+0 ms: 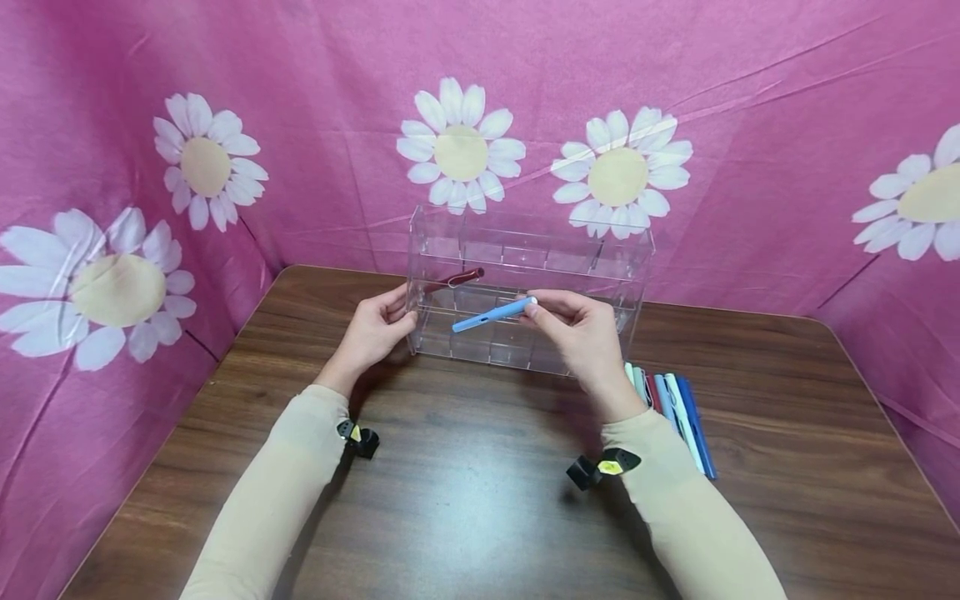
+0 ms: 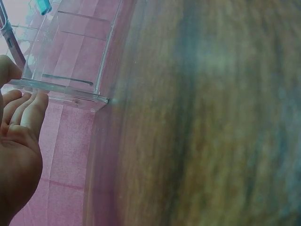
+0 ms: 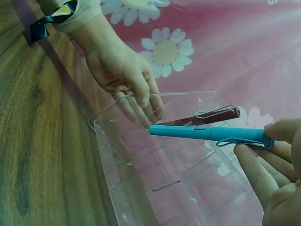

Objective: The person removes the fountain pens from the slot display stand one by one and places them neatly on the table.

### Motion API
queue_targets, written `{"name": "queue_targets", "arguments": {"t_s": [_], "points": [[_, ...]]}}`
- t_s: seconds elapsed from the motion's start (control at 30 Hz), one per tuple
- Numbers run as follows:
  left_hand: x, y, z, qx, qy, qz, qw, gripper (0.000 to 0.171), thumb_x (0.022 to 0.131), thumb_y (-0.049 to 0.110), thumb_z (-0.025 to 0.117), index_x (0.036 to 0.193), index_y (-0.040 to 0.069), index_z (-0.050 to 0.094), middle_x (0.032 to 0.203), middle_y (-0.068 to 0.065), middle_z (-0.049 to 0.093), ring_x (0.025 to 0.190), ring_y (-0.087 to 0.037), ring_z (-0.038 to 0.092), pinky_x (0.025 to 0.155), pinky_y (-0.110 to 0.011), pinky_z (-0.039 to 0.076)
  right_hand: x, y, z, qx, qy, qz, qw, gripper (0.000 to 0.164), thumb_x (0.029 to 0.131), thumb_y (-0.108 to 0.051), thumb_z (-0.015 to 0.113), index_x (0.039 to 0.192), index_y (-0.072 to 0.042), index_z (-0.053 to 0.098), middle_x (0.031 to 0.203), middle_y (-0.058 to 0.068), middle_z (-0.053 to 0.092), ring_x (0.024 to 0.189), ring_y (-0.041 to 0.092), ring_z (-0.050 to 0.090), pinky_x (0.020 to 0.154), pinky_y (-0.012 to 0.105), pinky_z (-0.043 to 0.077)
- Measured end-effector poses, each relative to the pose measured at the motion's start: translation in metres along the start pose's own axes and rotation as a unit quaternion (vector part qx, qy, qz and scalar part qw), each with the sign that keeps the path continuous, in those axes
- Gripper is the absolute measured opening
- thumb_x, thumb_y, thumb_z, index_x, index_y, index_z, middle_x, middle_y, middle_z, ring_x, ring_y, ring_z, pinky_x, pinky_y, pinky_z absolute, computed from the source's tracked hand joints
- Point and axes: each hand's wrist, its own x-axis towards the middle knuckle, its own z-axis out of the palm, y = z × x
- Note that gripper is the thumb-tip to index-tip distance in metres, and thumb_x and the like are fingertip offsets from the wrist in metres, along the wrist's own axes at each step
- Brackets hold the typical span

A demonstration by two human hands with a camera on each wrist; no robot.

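Note:
A clear plastic rack with several compartments stands upright on the table. My left hand grips its left side wall; in the left wrist view the thumb is on one face of the clear wall and the fingers on the other. A dark red pen with a wire clip leans in the rack's left part. My right hand pinches a light blue pen near its clip end. This pen is held slightly tilted in front of the rack, its other end pointing left. Whether it touches the rack, I cannot tell.
Several pens, among them a dark blue pen, lie side by side on the wooden table, partly hidden by my right forearm. Behind the table hangs a pink cloth with white daisies.

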Motion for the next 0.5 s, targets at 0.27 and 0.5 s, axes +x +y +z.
{"name": "queue_targets", "arguments": {"t_s": [0.27,0.5], "points": [[0.000,-0.002,0.000,-0.008,-0.001,-0.001,1.0000,0.058,0.097,-0.013,0.055,0.154,-0.016,0.046,0.153,-0.036,0.052,0.143,-0.049,0.054,0.108,-0.013,0.054,-0.003,-0.008,-0.016,-0.037,0.016,-0.001,0.999,0.030,0.100,-0.001,0.074,0.127,0.013,0.072,0.096,-0.016,0.082,0.086,0.006,0.082,0.087,0.029,0.069],[0.000,0.000,0.000,-0.007,-0.001,-0.003,1.0000,0.058,0.098,-0.013,0.056,0.154,-0.015,0.045,0.153,-0.035,0.052,0.143,-0.049,0.054,0.108,-0.014,0.054,-0.007,-0.019,-0.032,-0.024,0.033,-0.006,0.999,0.031,0.100,-0.004,0.076,0.125,0.013,0.073,0.096,-0.010,0.083,0.086,0.012,0.083,0.087,0.029,0.069]]}}
